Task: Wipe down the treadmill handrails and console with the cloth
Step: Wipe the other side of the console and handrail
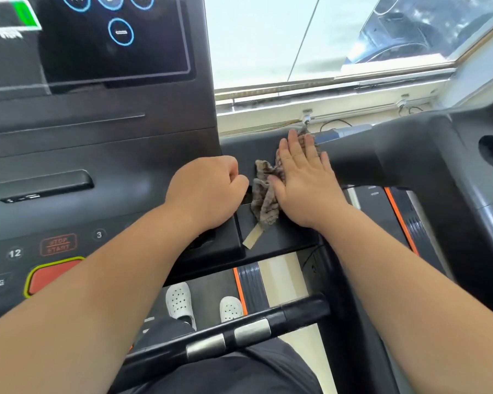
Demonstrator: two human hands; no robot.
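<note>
Black handrail bar [228, 338] with two silver contact pads, lower centre of frame, nearest the lens. White perforated clogs [180, 304] on belt, just above. Left hand [208, 189], mid-frame: fingers curled into loose fist, resting on console [97, 155] edge; contents, if any, cannot be told. Right hand [302, 180], just right of it: flat, fingers extended, pressing crumpled brown checked cloth [264, 194] onto dark crossbar [350, 159]. Pale label tab [252, 238] trailing from cloth's lower end. Red button [52, 275], lower left.
</note>
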